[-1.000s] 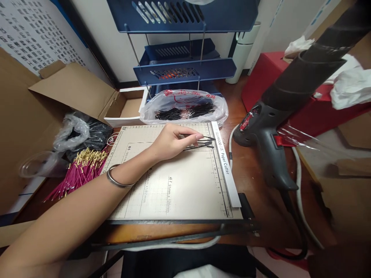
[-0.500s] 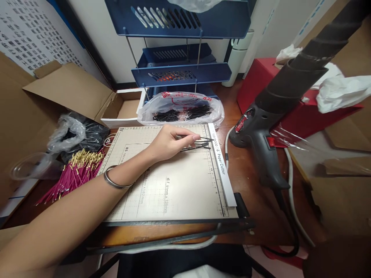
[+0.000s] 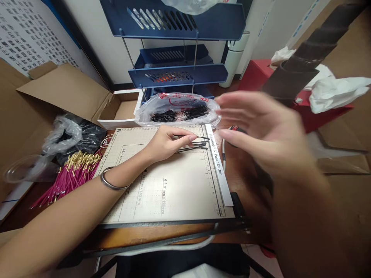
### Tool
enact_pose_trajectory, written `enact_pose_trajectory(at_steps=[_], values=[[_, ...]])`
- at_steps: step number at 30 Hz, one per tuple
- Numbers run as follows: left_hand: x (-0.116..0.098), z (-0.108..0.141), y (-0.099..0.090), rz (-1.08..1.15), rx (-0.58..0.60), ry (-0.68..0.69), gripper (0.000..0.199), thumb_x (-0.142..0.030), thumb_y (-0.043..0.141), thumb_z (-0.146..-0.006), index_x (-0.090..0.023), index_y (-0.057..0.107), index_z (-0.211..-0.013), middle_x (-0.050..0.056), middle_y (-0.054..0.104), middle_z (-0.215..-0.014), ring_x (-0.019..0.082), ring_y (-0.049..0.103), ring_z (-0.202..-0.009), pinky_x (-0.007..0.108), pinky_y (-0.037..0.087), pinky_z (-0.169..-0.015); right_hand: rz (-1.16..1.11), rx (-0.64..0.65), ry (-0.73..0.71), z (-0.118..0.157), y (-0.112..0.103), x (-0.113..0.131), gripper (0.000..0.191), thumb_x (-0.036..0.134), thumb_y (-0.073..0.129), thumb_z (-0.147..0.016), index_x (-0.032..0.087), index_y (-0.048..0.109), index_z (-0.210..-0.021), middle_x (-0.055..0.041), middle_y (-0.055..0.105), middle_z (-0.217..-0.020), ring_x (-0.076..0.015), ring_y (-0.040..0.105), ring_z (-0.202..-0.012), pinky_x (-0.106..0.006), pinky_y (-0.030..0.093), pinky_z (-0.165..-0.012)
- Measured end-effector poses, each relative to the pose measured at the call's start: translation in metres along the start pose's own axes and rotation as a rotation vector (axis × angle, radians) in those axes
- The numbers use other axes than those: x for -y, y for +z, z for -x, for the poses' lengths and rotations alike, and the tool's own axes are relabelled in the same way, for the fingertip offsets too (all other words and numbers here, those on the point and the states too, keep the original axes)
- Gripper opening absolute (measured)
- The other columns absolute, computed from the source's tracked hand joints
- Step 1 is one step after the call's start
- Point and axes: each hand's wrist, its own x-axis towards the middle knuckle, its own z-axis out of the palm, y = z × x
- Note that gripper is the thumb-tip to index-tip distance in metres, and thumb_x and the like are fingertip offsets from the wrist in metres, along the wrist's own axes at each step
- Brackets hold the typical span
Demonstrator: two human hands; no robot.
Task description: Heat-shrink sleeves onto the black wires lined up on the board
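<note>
Thin black strands (image 3: pixel 203 137) are pinched by the left hand (image 3: pixel 165 144); the half-open, seemingly empty right hand (image 3: pixel 261 135) is newly brought in, making both hands available.

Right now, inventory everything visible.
Strands: several, black, over cutter
Paper cutter: one, cream, centre
Plastic bag: one, translucent, behind cutter
Wires: many, magenta, left
Container: one, clear, left
Sack: one, black, left
Carton: one, brown, rear
Poster: one, white, left
Rack: one, blue, rear
Bottle: one, pale, rear
Box: one, red, right
Tissues: some, white, right
Tool: one, dark, right
Bangle: one, silver, left forearm
Left hand: one, pinching strands
Right hand: one, blurred, right
</note>
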Motion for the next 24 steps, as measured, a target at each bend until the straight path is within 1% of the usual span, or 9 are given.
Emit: enact_pose_trajectory(at_steps=[2, 4, 7, 10, 12, 14, 16, 19, 24], values=[[0.001, 0.0, 0.0, 0.028, 0.0, -0.005, 0.028, -0.044, 0.076, -0.095, -0.018, 0.088, -0.094, 0.005, 0.081, -0.074, 0.013, 0.067, -0.058, 0.023, 0.049, -0.056, -0.078, 0.008, 0.083, -0.006, 0.012, -0.022, 0.036, 0.026, 0.085, -0.082, 0.022, 0.075, -0.116, -0.0093, 0.077, -0.127, -0.0246, 0.076, -0.108, -0.04, 0.065, -0.094], [0.002, 0.0, 0.0, 0.046, 0.005, -0.007, 0.028, -0.043, 0.075, -0.097, -0.019, 0.088, -0.096, 0.004, 0.081, -0.073, 0.012, 0.062, -0.053, 0.022, 0.046, -0.051, -0.156, -0.02, 0.155, -0.008, 0.025, -0.045, 0.03, 0.03, 0.084, -0.081, 0.019, 0.075, -0.108, -0.0099, 0.08, -0.113, -0.0249, 0.077, -0.101, -0.041, 0.066, -0.09], [0.0, 0.0, 0.001, 0.047, 0.007, 0.017, 0.027, -0.044, 0.076, -0.096, -0.02, 0.088, -0.098, 0.005, 0.081, -0.073, 0.013, 0.066, -0.058, 0.021, 0.048, -0.054, -0.251, -0.018, 0.201, -0.004, 0.036, -0.066, 0.031, 0.036, 0.083, -0.081, 0.019, 0.074, -0.106, -0.01, 0.081, -0.105, -0.0252, 0.078, -0.102, -0.041, 0.066, -0.09], [-0.001, -0.001, 0.001, 0.04, 0.003, 0.028, 0.03, -0.045, 0.075, -0.097, -0.018, 0.088, -0.096, 0.005, 0.081, -0.073, 0.013, 0.069, -0.062, 0.021, 0.051, -0.057, -0.277, -0.024, 0.193, 0.004, 0.037, -0.069, 0.029, 0.038, 0.083, -0.08, 0.019, 0.075, -0.101, -0.0087, 0.081, -0.1, -0.0231, 0.078, -0.096, -0.038, 0.065, -0.086], [-0.002, -0.001, 0.001, 0.03, -0.004, 0.019, 0.03, -0.045, 0.075, -0.097, -0.018, 0.088, -0.094, 0.005, 0.08, -0.072, 0.012, 0.068, -0.06, 0.02, 0.049, -0.055, -0.219, -0.041, 0.162, 0.007, 0.036, -0.065, 0.024, 0.037, 0.081, -0.081, 0.019, 0.076, -0.097, -0.0078, 0.081, -0.096, -0.0213, 0.077, -0.089, -0.034, 0.062, -0.076], [-0.001, -0.001, 0.0, 0.023, -0.013, 0.012, 0.03, -0.044, 0.075, -0.097, -0.017, 0.088, -0.093, 0.005, 0.08, -0.072, 0.012, 0.068, -0.061, 0.02, 0.049, -0.055, -0.109, -0.062, 0.138, 0.009, 0.036, -0.063, 0.019, 0.035, 0.078, -0.082, 0.019, 0.078, -0.093, -0.0065, 0.08, -0.089, -0.0179, 0.072, -0.077, -0.028, 0.053, -0.061], [0.001, 0.0, 0.0, 0.022, -0.013, 0.01, 0.03, -0.045, 0.075, -0.097, -0.017, 0.088, -0.093, 0.006, 0.081, -0.073, 0.014, 0.069, -0.063, 0.021, 0.051, -0.057, -0.003, -0.072, 0.122, 0.009, 0.037, -0.062, 0.015, 0.033, 0.075, -0.084, 0.019, 0.079, -0.089, -0.0044, 0.077, -0.079, -0.0134, 0.061, -0.062, -0.026, 0.041, -0.051], [0.002, 0.0, 0.0, 0.026, 0.0, 0.008, 0.03, -0.045, 0.075, -0.097, -0.018, 0.088, -0.095, 0.006, 0.081, -0.075, 0.014, 0.07, -0.064, 0.021, 0.052, -0.059, 0.051, -0.065, 0.099, 0.009, 0.037, -0.062, 0.015, 0.031, 0.072, -0.085, 0.018, 0.079, -0.085, -0.0027, 0.074, -0.071, -0.0105, 0.05, -0.054, -0.027, 0.036, -0.051], [-0.001, -0.001, 0.0, 0.032, 0.009, 0.013, 0.03, -0.045, 0.076, -0.096, -0.018, 0.088, -0.089, 0.006, 0.082, -0.077, 0.013, 0.069, -0.065, 0.021, 0.055, -0.061, 0.059, -0.021, 0.109, 0.01, 0.037, -0.061, 0.017, 0.03, 0.069, -0.086, 0.017, 0.078, -0.08, -0.0027, 0.069, -0.066, -0.0122, 0.052, -0.057, -0.028, 0.035, -0.054]])
